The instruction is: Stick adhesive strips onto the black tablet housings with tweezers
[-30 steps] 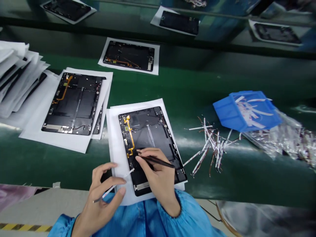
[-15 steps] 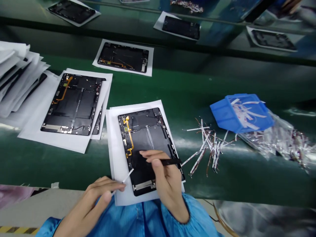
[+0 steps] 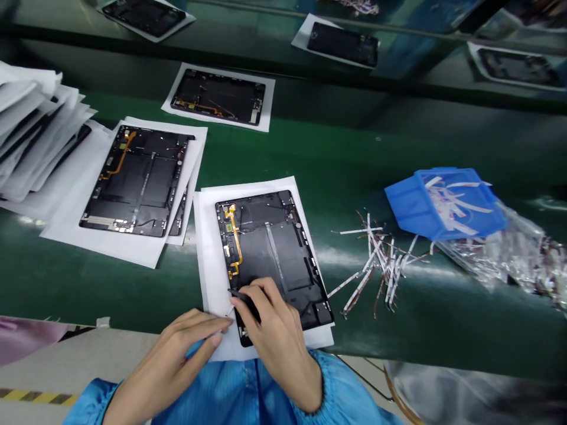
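Note:
A black device shell (image 3: pixel 283 254) with an orange flex cable lies on white paper (image 3: pixel 207 236) in front of me. My right hand (image 3: pixel 272 324) is over its lower left part, fingers closed on a black pen-like tool (image 3: pixel 248 302) whose tip points left at the shell's edge. Just left of that corner, my left hand (image 3: pixel 188 348) pinches a thin white strip (image 3: pixel 230 311), mostly hidden by the fingers. The fingertips of both hands are close together but apart.
Another shell (image 3: pixel 139 183) lies on paper at left, beside a paper-interleaved stack (image 3: pixel 35 136). One more shell (image 3: pixel 219 97) sits behind. Right of the work are loose white strips (image 3: pixel 376 260), a blue bin (image 3: pixel 407 206) and a clear plastic bag (image 3: pixel 522 254).
My right hand has moved left and turned, bringing the tool from the shell's right side to its left edge. My left hand has shifted slightly right; less of the strip shows.

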### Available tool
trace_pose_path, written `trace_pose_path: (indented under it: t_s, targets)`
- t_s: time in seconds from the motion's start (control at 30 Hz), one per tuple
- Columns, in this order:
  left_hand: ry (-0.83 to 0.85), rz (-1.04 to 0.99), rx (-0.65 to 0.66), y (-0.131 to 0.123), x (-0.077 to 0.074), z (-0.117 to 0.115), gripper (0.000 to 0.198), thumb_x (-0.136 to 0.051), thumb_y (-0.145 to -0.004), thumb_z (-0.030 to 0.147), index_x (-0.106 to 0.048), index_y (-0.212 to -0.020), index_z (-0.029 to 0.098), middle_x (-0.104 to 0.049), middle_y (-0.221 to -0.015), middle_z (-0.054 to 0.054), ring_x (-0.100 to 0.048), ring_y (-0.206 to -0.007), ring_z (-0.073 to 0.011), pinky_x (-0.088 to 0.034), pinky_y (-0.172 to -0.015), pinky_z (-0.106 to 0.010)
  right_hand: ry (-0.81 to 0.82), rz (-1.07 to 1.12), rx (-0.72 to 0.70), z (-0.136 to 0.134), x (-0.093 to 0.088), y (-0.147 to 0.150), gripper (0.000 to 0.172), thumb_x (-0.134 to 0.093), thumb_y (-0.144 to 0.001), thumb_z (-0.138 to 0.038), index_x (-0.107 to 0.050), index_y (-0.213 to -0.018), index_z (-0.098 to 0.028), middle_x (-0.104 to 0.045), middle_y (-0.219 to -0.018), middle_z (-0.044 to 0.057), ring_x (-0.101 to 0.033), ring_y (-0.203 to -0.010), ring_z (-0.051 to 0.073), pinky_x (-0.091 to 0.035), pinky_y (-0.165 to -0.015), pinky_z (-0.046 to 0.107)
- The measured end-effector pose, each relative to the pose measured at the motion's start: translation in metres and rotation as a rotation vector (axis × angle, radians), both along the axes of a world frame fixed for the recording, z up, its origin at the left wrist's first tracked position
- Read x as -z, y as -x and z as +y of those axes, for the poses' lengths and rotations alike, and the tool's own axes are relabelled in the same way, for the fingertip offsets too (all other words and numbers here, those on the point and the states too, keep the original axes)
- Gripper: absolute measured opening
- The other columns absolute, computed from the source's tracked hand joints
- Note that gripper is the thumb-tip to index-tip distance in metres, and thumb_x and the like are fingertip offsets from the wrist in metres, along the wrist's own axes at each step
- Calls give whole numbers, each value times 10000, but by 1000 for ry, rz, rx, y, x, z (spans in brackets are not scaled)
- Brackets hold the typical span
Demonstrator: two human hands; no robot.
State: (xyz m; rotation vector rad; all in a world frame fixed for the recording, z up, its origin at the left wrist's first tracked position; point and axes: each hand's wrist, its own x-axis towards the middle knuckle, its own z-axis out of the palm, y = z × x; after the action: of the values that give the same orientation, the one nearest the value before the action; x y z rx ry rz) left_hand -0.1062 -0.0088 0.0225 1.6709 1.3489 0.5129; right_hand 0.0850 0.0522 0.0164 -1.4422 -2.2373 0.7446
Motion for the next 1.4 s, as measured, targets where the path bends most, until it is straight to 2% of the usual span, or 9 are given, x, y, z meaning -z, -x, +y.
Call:
trace_pose_path:
  t_s: [0.2,0.33,0.5,0.63,0.93,1.1,1.17,1.27,1.4]
  targets:
    - [142,-135,-200,-16,1,-2,243,-541,-986,279,-635,-1209,256,-735,-905,-11,-691,-824,-141,-562,-734,-207,-67,462,60,-8,-3,-7,202,-557,-932,-61,-671,-984,-220,-665,-964,47,-691,-792,151,-566,-746,264]
    - [161,-206,-293,-28,-1,4,169,-583,-963,316,-633,-1098,229,-709,-739,36,-616,-604,-91,-491,-577,-151,150,735,44,-8,-21,-21,165,-710,-857,-101,-665,-925,-245,-710,-865,-13,-684,-732,123,-557,-660,194]
    - [-15,-180,-303,-39,-5,15,112,-611,-944,277,-705,-913,226,-694,-684,54,-493,-487,-50,-400,-480,-126,301,633,23,0,-25,-33,242,-744,-822,-100,-673,-990,-258,-708,-806,-45,-631,-626,93,-512,-591,160]
    - [-17,-206,-270,-43,-6,15,142,-587,-961,237,-728,-960,238,-743,-826,28,-576,-590,-59,-442,-558,-131,307,620,-33,1,-15,-31,174,-657,-873,-64,-650,-911,-234,-640,-780,-40,-607,-686,90,-484,-637,163]
    - [-51,-193,-314,-43,-14,15,165,-576,-958,236,-738,-989,241,-741,-805,15,-668,-667,-98,-498,-573,-143,204,693,-58,-6,-8,-25,202,-576,-904,-30,-629,-924,-223,-633,-810,-17,-621,-723,108,-495,-669,206]
    - [2,-180,-281,-37,-16,15,184,-565,-965,269,-738,-999,215,-721,-717,14,-645,-565,-99,-506,-513,-151,99,708,-62,-4,-6,-24,240,-588,-921,-62,-650,-1088,-223,-674,-864,10,-665,-731,119,-541,-671,213]
    - [-91,-133,-259,-29,-11,14,181,-574,-956,240,-726,-1053,225,-740,-770,10,-678,-607,-109,-533,-549,-156,-11,675,-131,-5,-4,-23,246,-535,-940,-60,-664,-1085,-210,-707,-904,34,-693,-767,138,-561,-698,239]
    - [-432,-32,-269,-15,5,15,304,-620,-892,115,-686,-1167,228,-754,-1048,-45,-730,-887,-167,-581,-749,-217,-80,641,-208,-4,-6,-23,193,-530,-959,-116,-685,-1030,-207,-734,-901,30,-707,-732,131,-583,-716,236]
    - [-722,-50,30,-11,29,22,594,-650,-822,1,-569,-1371,213,-747,-1140,-76,-706,-1063,-227,-547,-945,-351,-78,692,-275,12,-35,-50,140,-569,-955,-183,-682,-1020,-234,-751,-900,10,-724,-730,113,-595,-707,187]
